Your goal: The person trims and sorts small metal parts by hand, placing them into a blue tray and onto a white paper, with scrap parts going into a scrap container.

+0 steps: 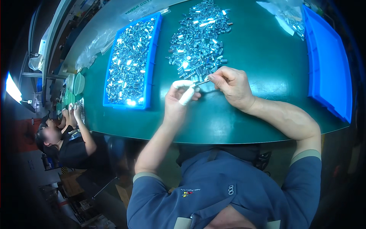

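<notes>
My left hand (174,108) wears white finger cots (186,97) on its thumb and forefinger. Between those two fingertips it pinches a small shiny metal piece, mostly covered by the fingers. From the right, my right hand (237,91), bare, grips a thin dark metal rod (203,82) between thumb and forefinger. The rod's far end meets the piece at the left fingertips; whether it goes inside cannot be made out. Just beyond both hands lies a loose heap of small shiny metal tubular pieces (198,42) on the green tabletop (251,126).
Left of the heap stands a blue tray (150,76) full of similar metal pieces. Another blue tray (329,65) is at the right edge, with a plastic bag of pieces (293,23) near it. Clear plastic bags (93,49) lie at far left. A co-worker (68,141) sits at left.
</notes>
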The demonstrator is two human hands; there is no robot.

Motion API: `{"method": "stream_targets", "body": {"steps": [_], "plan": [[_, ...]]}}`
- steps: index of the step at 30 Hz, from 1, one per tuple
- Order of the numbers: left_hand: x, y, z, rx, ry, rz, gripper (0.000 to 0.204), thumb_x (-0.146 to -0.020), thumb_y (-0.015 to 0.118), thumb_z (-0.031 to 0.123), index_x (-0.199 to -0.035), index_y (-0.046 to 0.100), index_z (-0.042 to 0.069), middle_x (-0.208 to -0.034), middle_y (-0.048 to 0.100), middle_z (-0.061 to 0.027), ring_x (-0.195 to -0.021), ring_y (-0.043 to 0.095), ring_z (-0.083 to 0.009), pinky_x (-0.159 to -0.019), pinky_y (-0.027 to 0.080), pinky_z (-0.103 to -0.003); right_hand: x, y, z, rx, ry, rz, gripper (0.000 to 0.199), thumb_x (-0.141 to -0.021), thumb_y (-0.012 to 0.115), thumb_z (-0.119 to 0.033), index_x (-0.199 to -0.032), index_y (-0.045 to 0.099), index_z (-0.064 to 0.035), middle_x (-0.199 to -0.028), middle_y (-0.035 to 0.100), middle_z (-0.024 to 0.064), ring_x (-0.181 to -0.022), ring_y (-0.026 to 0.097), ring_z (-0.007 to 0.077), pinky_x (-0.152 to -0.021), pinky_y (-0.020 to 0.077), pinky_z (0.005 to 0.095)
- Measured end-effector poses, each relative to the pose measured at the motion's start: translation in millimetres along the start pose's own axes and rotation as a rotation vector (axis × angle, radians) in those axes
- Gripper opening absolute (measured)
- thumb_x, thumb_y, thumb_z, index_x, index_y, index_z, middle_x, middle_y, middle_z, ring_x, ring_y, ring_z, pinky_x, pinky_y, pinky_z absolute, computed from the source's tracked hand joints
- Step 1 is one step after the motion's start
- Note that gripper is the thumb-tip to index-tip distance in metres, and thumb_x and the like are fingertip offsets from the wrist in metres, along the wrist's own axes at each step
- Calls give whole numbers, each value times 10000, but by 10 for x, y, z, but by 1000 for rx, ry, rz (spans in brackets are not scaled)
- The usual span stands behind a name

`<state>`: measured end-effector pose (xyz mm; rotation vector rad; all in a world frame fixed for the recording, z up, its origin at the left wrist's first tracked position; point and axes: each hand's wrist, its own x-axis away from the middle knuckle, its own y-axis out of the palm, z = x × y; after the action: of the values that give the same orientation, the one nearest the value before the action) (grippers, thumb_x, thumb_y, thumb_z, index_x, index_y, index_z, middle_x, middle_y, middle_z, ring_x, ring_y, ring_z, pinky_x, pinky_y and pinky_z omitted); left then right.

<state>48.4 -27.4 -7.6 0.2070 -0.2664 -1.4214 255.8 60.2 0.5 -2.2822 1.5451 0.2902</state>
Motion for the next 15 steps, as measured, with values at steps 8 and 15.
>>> {"method": "stream_targets", "body": {"steps": [8, 15], "plan": [[28, 69, -4, -118, 20, -40, 205, -975, 682, -5, -1172, 636, 28, -1076, 730, -134, -917, 725, -194, -834, 587, -315, -4, -19, -15, 99, 46, -250, 331, -1014, 693, -214, -741, 689, -25, -597, 622, 54, -533, 578, 126, -499, 426, 323], [69, -22, 47, -138, 38, -67, 216, -975, 685, -8, -1185, 638, 17, -1077, 726, -120, -931, 726, -188, -825, 590, -319, 59, 32, 13, 89, 11, -329, 219, -1005, 662, -121, -823, 702, -5, -679, 655, 90, -601, 625, 181, -573, 468, 347]]}}
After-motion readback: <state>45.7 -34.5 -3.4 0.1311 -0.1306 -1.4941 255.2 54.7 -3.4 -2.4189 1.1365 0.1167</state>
